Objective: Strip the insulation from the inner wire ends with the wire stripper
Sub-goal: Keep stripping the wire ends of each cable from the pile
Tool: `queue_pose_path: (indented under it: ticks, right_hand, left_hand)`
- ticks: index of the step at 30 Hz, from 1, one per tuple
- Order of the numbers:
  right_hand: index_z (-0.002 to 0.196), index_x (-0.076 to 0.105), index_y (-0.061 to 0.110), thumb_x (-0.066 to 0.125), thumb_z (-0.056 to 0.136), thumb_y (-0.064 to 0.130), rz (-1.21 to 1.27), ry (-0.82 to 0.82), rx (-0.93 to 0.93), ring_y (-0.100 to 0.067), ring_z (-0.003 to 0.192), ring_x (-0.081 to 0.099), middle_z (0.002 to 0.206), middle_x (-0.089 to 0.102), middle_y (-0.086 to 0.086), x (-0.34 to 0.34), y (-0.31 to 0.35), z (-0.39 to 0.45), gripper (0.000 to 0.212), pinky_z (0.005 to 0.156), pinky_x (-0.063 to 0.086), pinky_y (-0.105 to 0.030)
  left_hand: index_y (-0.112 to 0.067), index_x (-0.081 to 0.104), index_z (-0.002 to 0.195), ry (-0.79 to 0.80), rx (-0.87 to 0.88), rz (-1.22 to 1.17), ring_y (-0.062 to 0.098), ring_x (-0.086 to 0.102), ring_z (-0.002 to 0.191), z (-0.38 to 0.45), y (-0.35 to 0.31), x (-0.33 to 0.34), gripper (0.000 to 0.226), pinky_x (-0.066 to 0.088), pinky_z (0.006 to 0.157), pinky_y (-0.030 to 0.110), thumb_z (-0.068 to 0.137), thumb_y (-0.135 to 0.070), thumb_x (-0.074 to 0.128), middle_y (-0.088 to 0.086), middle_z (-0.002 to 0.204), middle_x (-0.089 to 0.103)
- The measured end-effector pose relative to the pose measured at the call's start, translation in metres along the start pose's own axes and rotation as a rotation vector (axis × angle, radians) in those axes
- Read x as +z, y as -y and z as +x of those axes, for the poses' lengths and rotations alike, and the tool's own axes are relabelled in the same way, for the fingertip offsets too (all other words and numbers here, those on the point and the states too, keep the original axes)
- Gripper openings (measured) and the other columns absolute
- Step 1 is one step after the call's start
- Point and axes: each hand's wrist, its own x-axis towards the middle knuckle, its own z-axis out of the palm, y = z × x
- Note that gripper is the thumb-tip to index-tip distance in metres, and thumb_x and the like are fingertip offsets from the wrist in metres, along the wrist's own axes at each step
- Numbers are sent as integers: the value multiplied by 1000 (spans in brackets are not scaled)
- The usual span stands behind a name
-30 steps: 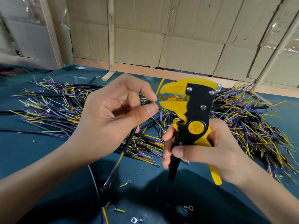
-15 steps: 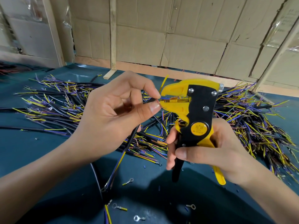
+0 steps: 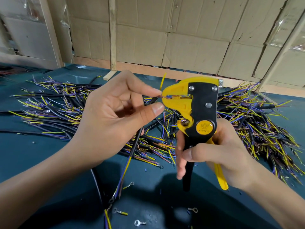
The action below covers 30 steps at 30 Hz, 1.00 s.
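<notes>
- A person's left hand (image 3: 113,116), fingers curled, pinches a black cable (image 3: 137,141) between forefinger and thumb at the centre of the frame, feeding a reddish inner wire end (image 3: 162,97) into the slot of a wire stripper (image 3: 198,116).
- A yellow inner wire (image 3: 163,80) from the same cable stands up toward 12 o'clock, just beside the tool's yellow head.
- The right hand (image 3: 219,152) grips the stripper's black and yellow handles, thumb laid across the front and fingers wrapped behind; the tool is held upright, its head at 12 o'clock and its handles pointing toward 6 o'clock.
- The tool's jaws stand closed round the wire end, touching the left forefinger's tip.
- The cable hangs from the left hand toward 7 o'clock, its lower yellow and purple cores ending in ring terminals.
- Behind both hands, a heap of cut cables (image 3: 247,123) with yellow and purple cores spreads from 9 o'clock to 3 o'clock across the dark teal tabletop (image 3: 24,156).
- Loose ring terminals (image 3: 139,222) lie on the tabletop at 6 o'clock.
- Cardboard sheets (image 3: 189,35) line the wall at 12 o'clock.
</notes>
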Motion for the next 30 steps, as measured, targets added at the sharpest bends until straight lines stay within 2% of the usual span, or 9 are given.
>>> queue_pose_path:
  ticks: [3,5,9,13,17,20,22,26,30]
  right_hand:
    - [51,59,0,58,50,11,38,-126,14,-27,34,46,44,48,-18,1,-3,-1,11,43,40,-23]
    - [55,61,0,58,49,13,104,-119,32,-29,36,47,46,48,-17,-1,-1,-1,14,43,41,-26]
    - [85,72,6,61,65,10,173,-41,-33,-44,62,64,69,64,-24,-6,3,1,23,62,50,-64]
    - [88,73,6,63,69,8,195,-67,-21,-44,66,67,73,65,-24,-6,-4,2,21,67,55,-60]
    - [87,73,9,63,71,10,119,-88,-8,-45,67,69,74,67,-20,-6,-8,3,19,65,48,-68]
    - [88,73,9,64,73,9,97,-70,-15,-43,69,70,76,69,-18,-6,-9,2,17,68,53,-59]
    - [89,71,6,63,75,8,80,-64,-27,-41,69,70,76,69,-20,-6,-10,2,16,70,54,-63]
    - [89,70,3,62,75,5,120,-44,-32,-39,69,69,76,67,-20,-4,-12,2,16,70,55,-60]
    - [90,68,3,61,77,5,96,-17,-69,-40,70,67,76,68,-19,-3,-14,0,15,69,47,-74]
  left_hand:
    - [-20,59,101,-11,-57,7,19,60,46,0,0,0,24,45,51,21,85,-11,75,9,57,52]
    - [-21,59,109,-17,-62,38,18,63,48,1,1,-1,29,47,51,24,86,-14,75,8,59,54]
    - [-28,60,118,-62,14,231,24,61,55,0,5,-4,31,46,57,27,91,-19,72,3,63,52]
    - [-31,63,115,-78,124,444,4,50,58,2,11,-11,27,37,65,13,93,-17,73,-8,65,52]
    - [-26,64,111,-88,224,546,-3,45,62,2,9,-12,22,33,68,7,94,-14,72,-9,69,49]
    - [-24,63,110,-85,234,557,-5,43,62,2,8,-11,20,33,68,7,95,-13,71,-7,68,47]
    - [-25,62,109,-88,240,567,-4,43,63,1,7,-11,20,33,69,9,95,-13,70,-6,69,47]
    - [-23,62,109,-121,280,576,-2,43,67,0,4,-10,19,33,71,10,95,-12,70,-3,71,47]
    - [-23,62,109,-142,307,560,-5,42,65,0,4,-8,20,33,69,8,95,-11,70,0,68,49]
